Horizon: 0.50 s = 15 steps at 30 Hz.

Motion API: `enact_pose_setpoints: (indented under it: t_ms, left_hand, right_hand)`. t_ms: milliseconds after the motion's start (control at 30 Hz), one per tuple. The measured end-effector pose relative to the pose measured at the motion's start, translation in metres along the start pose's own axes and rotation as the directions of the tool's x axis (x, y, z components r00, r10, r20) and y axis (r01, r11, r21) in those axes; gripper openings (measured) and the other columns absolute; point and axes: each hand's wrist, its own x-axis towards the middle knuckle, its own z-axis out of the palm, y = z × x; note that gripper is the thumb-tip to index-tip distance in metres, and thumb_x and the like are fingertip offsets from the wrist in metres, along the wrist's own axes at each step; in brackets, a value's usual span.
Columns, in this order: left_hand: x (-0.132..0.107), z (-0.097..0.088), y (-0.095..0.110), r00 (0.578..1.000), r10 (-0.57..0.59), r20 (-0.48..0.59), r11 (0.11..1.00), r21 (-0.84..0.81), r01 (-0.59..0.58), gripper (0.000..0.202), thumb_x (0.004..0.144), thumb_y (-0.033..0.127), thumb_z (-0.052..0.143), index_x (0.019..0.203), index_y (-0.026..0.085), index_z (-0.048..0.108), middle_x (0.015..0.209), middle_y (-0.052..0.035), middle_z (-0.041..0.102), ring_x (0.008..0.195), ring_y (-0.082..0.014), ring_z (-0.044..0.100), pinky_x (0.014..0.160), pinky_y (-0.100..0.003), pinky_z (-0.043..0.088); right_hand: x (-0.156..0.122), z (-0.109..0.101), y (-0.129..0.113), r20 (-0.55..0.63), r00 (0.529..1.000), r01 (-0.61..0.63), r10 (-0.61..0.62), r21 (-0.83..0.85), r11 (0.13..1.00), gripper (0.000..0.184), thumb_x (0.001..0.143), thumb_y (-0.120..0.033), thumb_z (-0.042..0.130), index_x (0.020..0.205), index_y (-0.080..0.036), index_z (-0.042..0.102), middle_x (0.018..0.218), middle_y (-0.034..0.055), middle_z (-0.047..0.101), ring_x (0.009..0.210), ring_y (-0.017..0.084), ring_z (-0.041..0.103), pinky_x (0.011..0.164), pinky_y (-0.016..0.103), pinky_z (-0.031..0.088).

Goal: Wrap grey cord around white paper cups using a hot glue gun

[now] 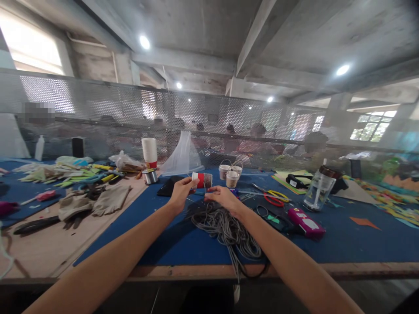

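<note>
A red and white paper cup (200, 180) lies on its side above the blue mat, held by my left hand (182, 192) at one end. Grey cord is wound around the other end of the cup. My right hand (222, 197) is beside that wound end, its fingers pinched together on what looks like the grey cord. Below both hands a loose heap of grey cord (225, 226) lies on the mat, some strands hanging over the table's front edge. Behind them stand several small cups with handles (232, 178).
Scissors with red and yellow handles (274, 198), a purple glue gun (306, 223) and a glass bottle (318, 189) are on the right. Stacked paper cups (149, 150), a wire spool (149, 177) and gloves (111, 200) are left. A perforated metal screen (209, 104) stands behind.
</note>
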Motion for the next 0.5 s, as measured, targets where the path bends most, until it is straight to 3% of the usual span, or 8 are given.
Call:
enact_pose_setpoints:
  t_ms: [100, 200, 367, 500]
  left_hand:
    - [-0.003, 0.001, 0.001, 1.000, 0.022, 0.020, 0.998, 0.057, -0.023, 0.042, 0.061, 0.049, 0.078, 0.088, 0.017, 0.075, 0.085, -0.0053, 0.072, 0.077, -0.0182, 0.060, 0.068, -0.027, 0.045]
    - [-0.005, 0.003, 0.001, 0.998, 0.043, 0.044, 0.993, 0.112, -0.047, 0.041, 0.065, 0.050, 0.076, 0.089, 0.016, 0.075, 0.086, -0.0051, 0.072, 0.078, -0.0178, 0.060, 0.070, -0.027, 0.044]
    - [-0.009, 0.007, 0.002, 0.993, 0.058, 0.107, 0.982, 0.174, -0.076, 0.039, 0.067, 0.048, 0.074, 0.088, 0.015, 0.076, 0.082, -0.0047, 0.072, 0.073, -0.0173, 0.058, 0.068, -0.027, 0.043]
    - [-0.012, 0.009, 0.002, 0.984, 0.073, 0.165, 0.972, 0.209, -0.108, 0.037, 0.069, 0.047, 0.073, 0.088, 0.015, 0.076, 0.079, -0.0042, 0.071, 0.073, -0.0174, 0.057, 0.067, -0.027, 0.042]
  right_hand:
    - [0.001, -0.005, 0.002, -0.010, 0.996, 0.088, -0.088, -0.030, 0.996, 0.015, 0.080, -0.026, 0.067, 0.089, -0.014, 0.064, 0.067, 0.0012, 0.069, 0.064, 0.015, 0.068, 0.072, 0.027, 0.052]
    - [0.001, -0.011, 0.000, -0.093, 0.976, 0.182, -0.196, -0.147, 0.972, 0.015, 0.083, -0.031, 0.064, 0.084, -0.016, 0.063, 0.064, -0.0012, 0.065, 0.056, 0.014, 0.064, 0.063, 0.025, 0.050]
    - [-0.008, -0.017, -0.011, -0.201, 0.919, 0.242, -0.339, -0.392, 0.888, 0.022, 0.088, -0.039, 0.057, 0.085, -0.019, 0.066, 0.061, -0.0029, 0.061, 0.053, 0.013, 0.061, 0.058, 0.024, 0.045]
    - [-0.012, -0.018, -0.015, -0.232, 0.868, 0.265, -0.439, -0.531, 0.805, 0.022, 0.090, -0.040, 0.055, 0.088, -0.022, 0.068, 0.072, -0.0007, 0.067, 0.060, 0.014, 0.062, 0.061, 0.024, 0.043]
